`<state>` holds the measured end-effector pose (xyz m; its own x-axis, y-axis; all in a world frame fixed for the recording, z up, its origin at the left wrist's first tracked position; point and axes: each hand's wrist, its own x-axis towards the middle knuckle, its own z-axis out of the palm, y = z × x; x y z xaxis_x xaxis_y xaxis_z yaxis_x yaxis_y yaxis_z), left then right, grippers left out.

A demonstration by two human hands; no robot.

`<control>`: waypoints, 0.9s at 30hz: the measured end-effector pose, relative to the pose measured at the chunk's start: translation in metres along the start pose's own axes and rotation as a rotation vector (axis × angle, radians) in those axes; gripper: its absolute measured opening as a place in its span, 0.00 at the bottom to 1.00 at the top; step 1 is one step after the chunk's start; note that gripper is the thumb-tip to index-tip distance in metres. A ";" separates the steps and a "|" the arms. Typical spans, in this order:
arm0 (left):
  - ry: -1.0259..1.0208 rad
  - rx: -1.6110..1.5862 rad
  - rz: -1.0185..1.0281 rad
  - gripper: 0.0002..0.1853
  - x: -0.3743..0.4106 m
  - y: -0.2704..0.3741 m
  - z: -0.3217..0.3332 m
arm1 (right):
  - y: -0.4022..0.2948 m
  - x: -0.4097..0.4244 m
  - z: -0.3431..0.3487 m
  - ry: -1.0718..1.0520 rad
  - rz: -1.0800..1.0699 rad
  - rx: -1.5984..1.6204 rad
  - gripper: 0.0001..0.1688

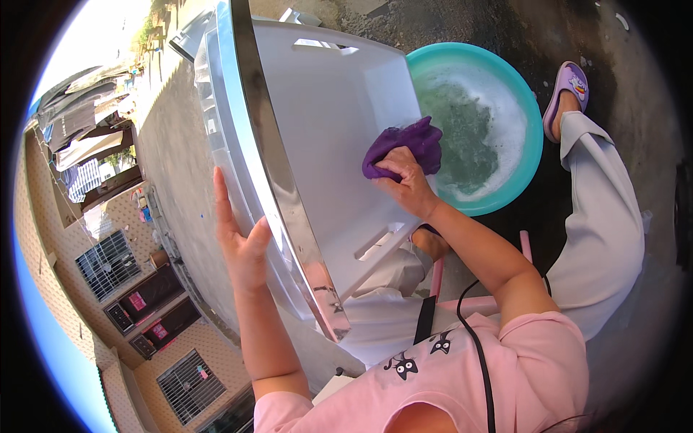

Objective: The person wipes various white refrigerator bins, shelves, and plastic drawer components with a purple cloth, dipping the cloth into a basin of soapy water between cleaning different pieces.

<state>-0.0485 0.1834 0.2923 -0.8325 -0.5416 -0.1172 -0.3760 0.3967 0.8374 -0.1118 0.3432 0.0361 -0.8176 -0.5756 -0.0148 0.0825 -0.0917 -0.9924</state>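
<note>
A white plastic bin (330, 119) with slotted sides and a shiny, mirror-like rim strip (276, 140) stands tilted before me. My left hand (243, 243) is against its clear outer edge, thumb and index finger spread; the other fingers are hidden. My right hand (409, 181) grips a bunched purple cloth (406, 143), which touches the bin's inside wall on the basin side. Just beyond that wall, a turquoise basin (533, 146) of foamy, greenish water sits on the ground, partly covered by the bin.
Pink legs of a low seat (525, 246) show between my knees. My foot in a lilac slipper (566, 94) is beside the basin. A black cable (479, 346) hangs across my shirt. Wet concrete (433, 21) surrounds the basin; a tiled house (146, 281) stands at left.
</note>
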 end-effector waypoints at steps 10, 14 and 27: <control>0.040 0.084 -0.021 0.55 -0.005 0.001 0.001 | 0.038 0.052 0.059 0.017 -0.038 -0.067 0.31; 0.059 0.053 -0.067 0.54 -0.005 -0.001 -0.005 | 0.053 0.113 0.059 0.123 0.119 -0.334 0.28; 0.072 0.011 -0.099 0.50 -0.008 -0.001 -0.005 | 0.060 0.015 0.024 -0.169 -0.107 -0.542 0.26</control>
<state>-0.0393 0.1843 0.2952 -0.7599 -0.6300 -0.1602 -0.4597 0.3466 0.8176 -0.1051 0.3098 -0.0205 -0.6995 -0.7117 0.0647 -0.3357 0.2474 -0.9089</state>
